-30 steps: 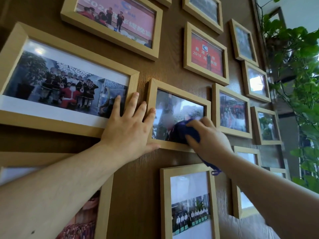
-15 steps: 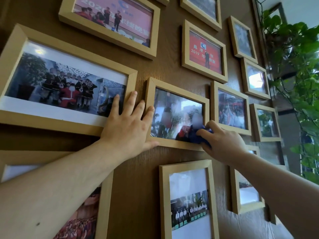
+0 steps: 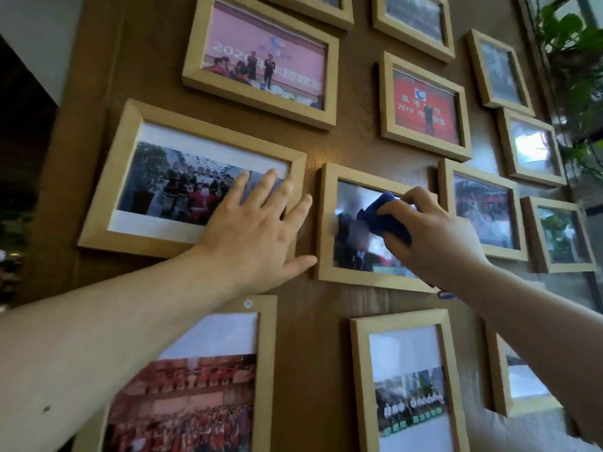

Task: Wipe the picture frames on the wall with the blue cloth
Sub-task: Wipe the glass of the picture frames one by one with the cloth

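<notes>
Several light wooden picture frames hang on a brown wood wall (image 3: 352, 151). My right hand (image 3: 434, 236) grips the bunched blue cloth (image 3: 383, 216) and presses it on the glass of the small middle frame (image 3: 323, 223), near its upper centre. A bit of the cloth hangs below my wrist. My left hand (image 3: 254, 233) lies flat with fingers spread over the lower right corner of the large frame (image 3: 107, 190) to the left; its thumb touches the middle frame's lower left edge.
More frames surround the middle one: a pink photo frame (image 3: 261, 60) above, a red one (image 3: 424, 106) at upper right, and upright frames (image 3: 404, 383) below. A green leafy plant (image 3: 574, 53) hangs at the far right by a window.
My right hand has carried the cloth from the middle frame's lower right corner up and left across the glass. The left hand stays flat in place. My view has pulled back and shifted left.
</notes>
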A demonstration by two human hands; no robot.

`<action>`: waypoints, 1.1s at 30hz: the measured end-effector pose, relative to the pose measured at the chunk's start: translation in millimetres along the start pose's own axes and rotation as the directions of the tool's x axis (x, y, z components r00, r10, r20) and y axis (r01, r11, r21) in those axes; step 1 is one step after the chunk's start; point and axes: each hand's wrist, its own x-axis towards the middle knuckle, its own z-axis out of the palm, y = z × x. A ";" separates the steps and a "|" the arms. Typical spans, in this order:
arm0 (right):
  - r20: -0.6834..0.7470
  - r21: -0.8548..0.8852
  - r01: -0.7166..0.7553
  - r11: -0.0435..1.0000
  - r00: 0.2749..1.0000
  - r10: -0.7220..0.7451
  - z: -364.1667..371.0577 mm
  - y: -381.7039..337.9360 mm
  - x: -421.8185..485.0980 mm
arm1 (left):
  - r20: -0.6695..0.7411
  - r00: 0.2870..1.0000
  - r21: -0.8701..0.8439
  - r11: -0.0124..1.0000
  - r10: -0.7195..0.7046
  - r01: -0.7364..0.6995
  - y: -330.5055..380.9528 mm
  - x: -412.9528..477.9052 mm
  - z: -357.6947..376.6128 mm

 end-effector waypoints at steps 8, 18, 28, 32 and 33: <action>-0.095 0.227 0.056 0.972 0.995 -0.036 18.5 -51.9 35.5 | 0.007 0.999 0.160 0.986 -0.050 0.048 -66.9 -28.4 -17.9; -0.236 0.308 0.086 0.947 0.972 -0.012 10.8 -109.0 73.5 | 0.034 0.983 0.244 0.956 -0.179 0.165 -135.4 -64.2 -25.9; -0.189 0.202 -0.017 0.979 0.980 0.056 -21.0 -170.3 102.1 | 0.088 0.980 -0.013 0.984 -0.177 0.179 -177.4 -88.4 5.1; -0.130 0.192 -0.110 0.975 0.982 0.136 -27.0 -196.5 111.1 | 0.050 0.983 -0.148 0.972 -0.176 0.182 -167.7 -91.0 16.5; -0.123 0.169 -0.111 0.979 0.984 0.133 -28.1 -202.8 113.8 | 0.030 0.983 -0.161 0.970 -0.180 0.183 -167.4 -91.5 19.8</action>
